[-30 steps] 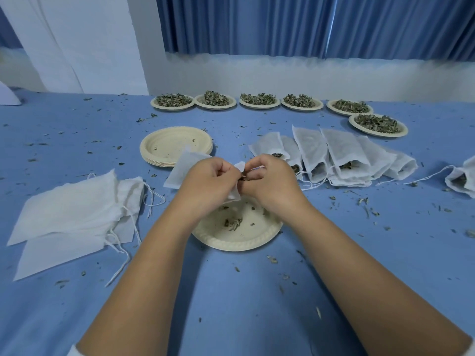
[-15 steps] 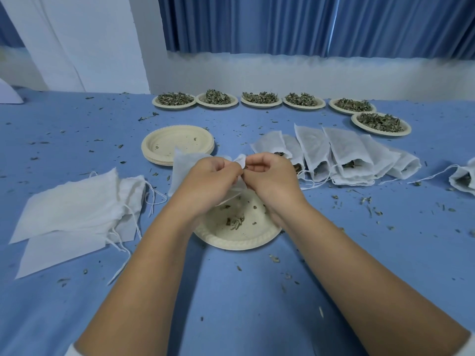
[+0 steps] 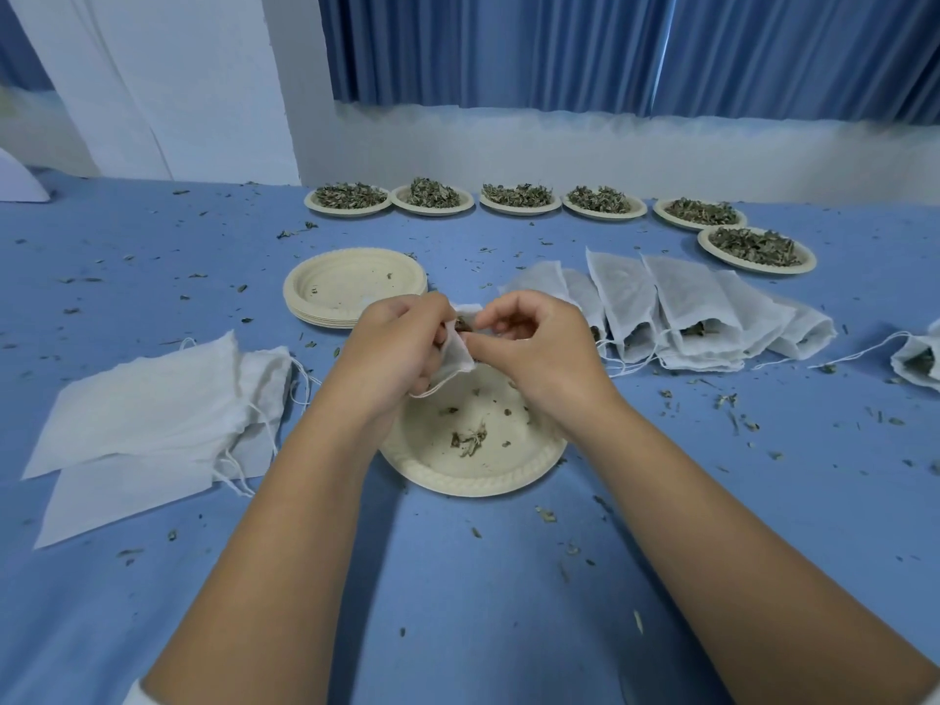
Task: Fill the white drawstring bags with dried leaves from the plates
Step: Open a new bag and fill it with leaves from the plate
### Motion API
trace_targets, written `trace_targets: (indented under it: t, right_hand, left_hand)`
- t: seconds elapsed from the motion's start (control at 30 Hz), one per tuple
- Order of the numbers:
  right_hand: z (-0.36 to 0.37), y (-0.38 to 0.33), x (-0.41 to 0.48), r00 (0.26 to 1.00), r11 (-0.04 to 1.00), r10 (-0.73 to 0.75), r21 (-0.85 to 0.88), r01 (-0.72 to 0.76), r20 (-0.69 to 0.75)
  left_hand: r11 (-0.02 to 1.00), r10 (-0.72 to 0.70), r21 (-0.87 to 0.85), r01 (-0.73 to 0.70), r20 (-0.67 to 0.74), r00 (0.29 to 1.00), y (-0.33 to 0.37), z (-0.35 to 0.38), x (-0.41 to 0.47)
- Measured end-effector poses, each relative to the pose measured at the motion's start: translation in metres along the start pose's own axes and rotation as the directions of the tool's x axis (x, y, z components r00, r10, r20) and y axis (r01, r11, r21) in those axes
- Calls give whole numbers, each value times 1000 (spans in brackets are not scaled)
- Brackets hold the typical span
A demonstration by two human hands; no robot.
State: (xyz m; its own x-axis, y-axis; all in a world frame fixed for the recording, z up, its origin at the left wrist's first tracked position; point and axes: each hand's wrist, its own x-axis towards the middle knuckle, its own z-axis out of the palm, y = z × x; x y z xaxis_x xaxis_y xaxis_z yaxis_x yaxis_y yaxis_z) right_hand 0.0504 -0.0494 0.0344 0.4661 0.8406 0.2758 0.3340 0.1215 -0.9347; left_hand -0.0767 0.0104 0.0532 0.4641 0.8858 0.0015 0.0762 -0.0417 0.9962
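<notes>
A person's two forearms reach out over a blue-covered table (image 3: 458,618), wrists drawn close together above a nearly emptied paper plate (image 3: 478,490). The left hand (image 3: 399,348) is curled around a small white drawstring bag (image 3: 458,356), knuckles up, fingers bunching the fabric against the palm. The right hand (image 3: 541,348) meets it from the other side, thumb and forefinger pinching the rim of the bag's mouth while the remaining fingers arch loosely above. Both hands are grasping the bag, which hangs just over the plate's far edge with a dark clump of dried leaves (image 3: 463,325) visible in its opening. A few leaf scraps (image 3: 470,441) lie in the plate below.

To the left sits a pile of flat, unfilled bags (image 3: 147,409); to the right, a row of stuffed bags (image 3: 681,307) leans one on another. A stack of bare plates (image 3: 305,310) stands just beyond the hands, and six plates heaped with leaves (image 3: 519,211) line the table's far side beneath a blue curtain (image 3: 610,48). Crumbs of leaf are scattered across the cloth.
</notes>
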Motion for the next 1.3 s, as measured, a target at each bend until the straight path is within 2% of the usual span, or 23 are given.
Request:
trace_targets:
  t: [0.07,0.1,0.2,0.27,0.37,0.53,0.6,0.7,0.83,0.87,0.93,1.0,1.03,1.1,1.17,1.3]
  right_hand:
    - [0,3,3,998,999,26,-45,-28,-50]
    - [-1,3,5,996,996,83,-40,-84,-29]
    - [-7,4,7,936,949,266,108,-297,232]
    - [-8,5,7,892,899,252,249,-359,376]
    - [-4,6,7,900,884,253,294,-364,355]
    - [10,7,7,865,797,401,351,-492,302]
    - [13,6,7,867,795,401,359,-489,294]
    - [8,-1,5,857,807,359,338,-484,370]
    - [-9,-2,2,886,915,381,28,-402,264]
    - [-14,-3,1,888,925,370,-19,-380,274]
    - [-22,-6,-3,868,935,351,-187,-302,352]
    - [-25,-7,-5,831,904,328,-403,-140,448]
    - [-24,-6,-7,811,886,320,-458,-73,489]
    - [-15,-4,-11,793,854,297,-520,28,531]
    - [-5,0,-14,808,824,253,-557,109,532]
    - [4,2,-17,825,833,192,-532,149,532]
  left_hand:
    - [1000,-8,-29,8,10,1000,1,-1,0]
    - [999,-8,-33,8,16,1000,2,-1,-1]
    - [1000,-10,2,10,56,998,2,-1,-2]
    - [999,1,42,-5,80,997,2,-1,-2]
    - [991,54,116,-67,116,992,2,3,-3]
    - [964,117,214,-155,181,976,-3,11,-6]
    - [967,125,209,-148,118,985,-5,12,-4]
    - [984,129,130,-124,-30,991,-6,6,2]
    - [998,66,-4,-68,-139,988,-5,-4,7]
    - [998,58,-17,-61,-142,988,-5,-5,7]
    - [998,54,-8,-56,-144,988,-6,-4,7]
    - [999,48,19,-46,-149,988,-7,-4,8]
    - [999,44,24,-41,-148,988,-8,-4,8]
    - [999,40,20,-37,-143,989,-8,-4,9]
    - [999,36,9,-35,-139,990,-7,-5,9]
    - [999,37,-9,-39,-142,989,-6,-6,8]
